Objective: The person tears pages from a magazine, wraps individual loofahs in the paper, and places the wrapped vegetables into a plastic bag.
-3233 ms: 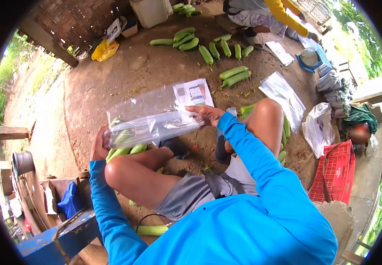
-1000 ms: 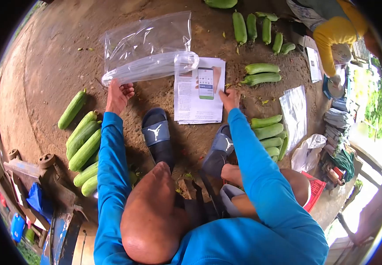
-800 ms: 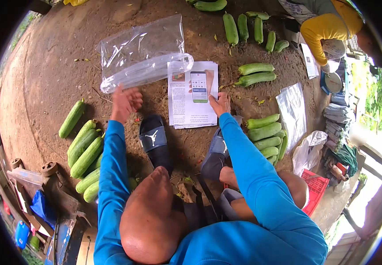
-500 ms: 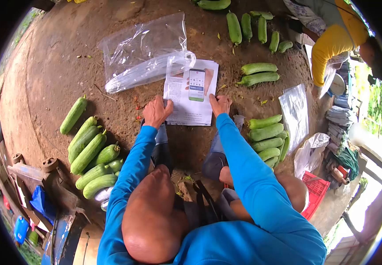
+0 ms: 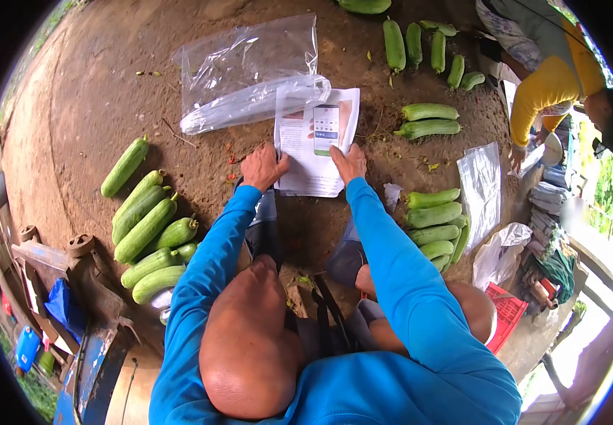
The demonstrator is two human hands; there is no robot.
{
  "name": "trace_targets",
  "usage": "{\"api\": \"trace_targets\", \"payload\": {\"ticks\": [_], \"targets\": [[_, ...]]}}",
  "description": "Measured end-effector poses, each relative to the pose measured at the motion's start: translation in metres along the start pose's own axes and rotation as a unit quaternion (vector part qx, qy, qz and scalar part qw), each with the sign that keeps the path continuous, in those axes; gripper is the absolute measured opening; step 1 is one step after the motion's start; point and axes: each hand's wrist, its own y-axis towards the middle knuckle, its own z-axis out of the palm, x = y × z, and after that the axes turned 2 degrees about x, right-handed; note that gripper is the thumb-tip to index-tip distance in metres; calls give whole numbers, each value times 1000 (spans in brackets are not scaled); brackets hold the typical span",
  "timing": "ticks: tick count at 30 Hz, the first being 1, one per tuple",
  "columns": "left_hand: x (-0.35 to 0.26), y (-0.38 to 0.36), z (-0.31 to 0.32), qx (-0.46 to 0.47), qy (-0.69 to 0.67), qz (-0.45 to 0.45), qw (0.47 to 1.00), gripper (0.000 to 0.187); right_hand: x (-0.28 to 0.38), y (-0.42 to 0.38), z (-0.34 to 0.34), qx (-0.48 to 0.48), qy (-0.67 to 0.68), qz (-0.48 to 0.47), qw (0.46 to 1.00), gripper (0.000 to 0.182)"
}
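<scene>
A printed sheet of paper, seemingly in a small stack, lies on the ground in front of me, with a phone picture on it. My left hand grips its left edge, thumb on top. On the opposite edge my right hand pinches the paper, its thumb near the phone picture. The fingers under the paper are hidden. Beyond it a clear plastic bag is spread out, its folded part touching the paper's top. A small pale scrap lies right of my right hand.
Green gourds are piled at left, with another group at right. Several more lie farther off. Flat plastic bags and a red crate are on the right. A person in yellow sleeves bends at upper right.
The paper's sides have been drawn inward, and it looks narrower and curved. My right hand has moved inward over it. The other person's hand has reached lower. The whole view has shifted slightly.
</scene>
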Motion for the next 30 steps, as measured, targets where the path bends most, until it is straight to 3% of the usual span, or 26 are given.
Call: {"api": "trace_targets", "payload": {"ticks": [4, 6, 7, 9, 12, 13, 15, 17, 19, 20, 22, 23, 27, 28, 30], "targets": [[-2, -4, -1, 10, 4, -3, 1000, 47, -9, 2, -1, -3, 63, 31, 997, 71], [-1, -5, -2, 12, 8, -10, 1000, 45, -14, 4, 3, 8, 193, 91, 977, 68], [1, -4, -2, 13, 11, -8, 1000, 45, -11, -1, 4, 7, 196, 93, 976, 68], [4, -4, -3, 7, -41, -23, 999, 44, -5, -17, 7, 39, 497, 129, 857, 63], [13, -7, -2, -30, -84, -17, 996, 40, -41, 5, 43, 37, 533, 165, 829, 59], [15, -10, -6, -34, -79, -15, 996, 40, -39, 0, 36, 93, 544, 146, 821, 53], [18, -14, -14, -34, -250, -15, 968, 41, -26, -3, 28, 123, 552, 136, 814, 51], [28, -22, -3, -61, -301, -20, 951, 42, -16, -8, 18, 155, 557, 126, 806, 49], [36, -36, -4, -92, -342, -16, 935, 48, -6, -16, 8, 228, 629, 131, 732, 44], [36, -47, -12, -99, -338, -16, 936, 48, -2, -19, 6, 234, 629, 127, 730, 44], [39, -72, -24, -24, -380, 7, 925, 44, 5, -27, 2, 234, 601, 157, 747, 44], [43, -82, -29, -45, -308, 101, 945, 34, 7, -35, 2, 249, 593, 142, 753, 44], [78, -100, -25, -29, -285, 203, 936, 36, 2, -55, 25, 340, 582, 156, 723, 47], [100, -100, -8, 32, -372, 106, 922, 37, -7, -58, 36, 341, 581, 156, 722, 47], [130, -98, 8, 147, -520, -91, 836, 41, -17, -61, 55, 362, 527, 157, 753, 48]]}}
